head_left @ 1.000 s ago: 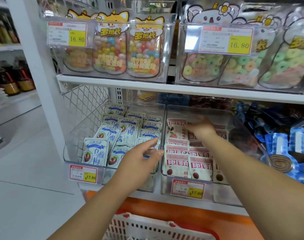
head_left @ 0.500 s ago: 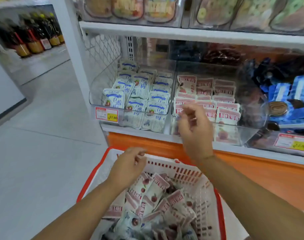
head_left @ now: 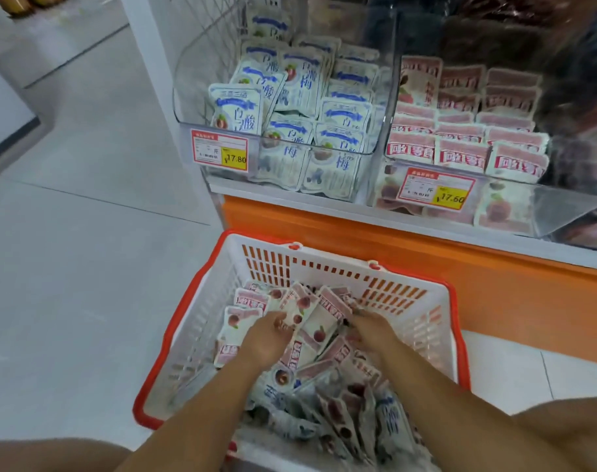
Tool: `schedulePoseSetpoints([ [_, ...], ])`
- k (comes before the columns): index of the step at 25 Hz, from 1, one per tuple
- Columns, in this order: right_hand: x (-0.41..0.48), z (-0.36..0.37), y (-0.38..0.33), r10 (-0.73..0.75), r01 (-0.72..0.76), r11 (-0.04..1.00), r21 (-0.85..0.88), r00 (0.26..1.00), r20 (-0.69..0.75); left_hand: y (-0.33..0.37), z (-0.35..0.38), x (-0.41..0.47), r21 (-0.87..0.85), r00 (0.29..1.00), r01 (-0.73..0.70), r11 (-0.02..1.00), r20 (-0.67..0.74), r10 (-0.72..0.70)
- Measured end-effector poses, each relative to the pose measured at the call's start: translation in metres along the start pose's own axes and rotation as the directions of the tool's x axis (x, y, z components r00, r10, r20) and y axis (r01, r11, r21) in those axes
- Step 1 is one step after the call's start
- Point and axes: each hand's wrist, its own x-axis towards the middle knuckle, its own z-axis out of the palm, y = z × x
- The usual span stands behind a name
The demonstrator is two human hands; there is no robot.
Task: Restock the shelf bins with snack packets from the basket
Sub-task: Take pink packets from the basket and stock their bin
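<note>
Nearest, both bare forearms reach down and forward into the basket [head_left: 195, 349], a white slotted one with a red rim that stands on the pale floor [head_left: 69, 267] just in front of the orange shelf base [head_left: 460, 267]. Its long axis runs away from the camera toward the shelf. Inside it lies a loose heap of snack packets [head_left: 324, 379], pink-topped ones with a red fruit picture uppermost and a few blue-printed ones nearer the camera; they point every which way, many with their long sides slanting up to the right.

The left hand [head_left: 268, 338] lies palm down on the pile with its fingers curled into the packets, and the right hand [head_left: 370, 330] is dug in beside it at the heap's far side. Whether either has closed on a particular packet I cannot tell, since the fingertips are buried and blurred.

Farther off, on the shelf, stand two clear bins side by side. The left bin [head_left: 188, 97] holds blue-and-white packets standing upright in rows, tops up, behind a price tag [head_left: 219, 154] reading 17.80. The right bin [head_left: 562, 212] holds pink packets in neat overlapping rows, with a tag [head_left: 435, 193] reading 17.60.
</note>
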Motion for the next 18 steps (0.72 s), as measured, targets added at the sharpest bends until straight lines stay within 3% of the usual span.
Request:
schedulePoseSetpoints([
  [4, 0.021, 0.026, 0.000, 0.116, -0.121, 0.972, 0.201, 0.993, 0.038, -0.008, 0.005, 0.013, -0.095, 0.997, 0.076, 0.993, 0.008, -0.076],
  [7, 0.038, 0.036, 0.012, 0.099, -0.093, 0.960, 0.266, 0.995, -0.008, -0.012, 0.009, 0.017, -0.113, 0.995, 0.095, 0.989, 0.001, -0.096],
  [10, 0.036, 0.035, 0.009, -0.052, 0.074, 0.985, 0.154, 0.989, -0.140, -0.005, 0.008, 0.012, -0.131, 0.997, 0.048, 0.990, -0.058, -0.056],
  [13, 0.002, 0.029, -0.008, -0.273, 0.267, 0.962, -0.057, 0.936, -0.222, 0.018, 0.011, -0.003, -0.038, 0.975, -0.203, 0.978, -0.099, 0.198],
  [15, -0.025, 0.024, -0.016, -0.421, 0.396, 0.905, -0.157, 0.886, -0.193, 0.036, 0.018, -0.013, -0.107, 0.936, -0.353, 0.929, -0.034, 0.352],
  [17, -0.044, 0.017, -0.019, -0.506, 0.489, 0.860, -0.148, 0.856, -0.107, 0.047, 0.024, -0.019, -0.247, 0.925, -0.369, 0.896, -0.006, 0.379],
  [18, -0.050, 0.012, -0.019, -0.496, 0.493, 0.868, -0.062, 0.867, -0.050, 0.048, 0.025, -0.020, -0.287, 0.938, -0.333, 0.898, -0.004, 0.346],
])
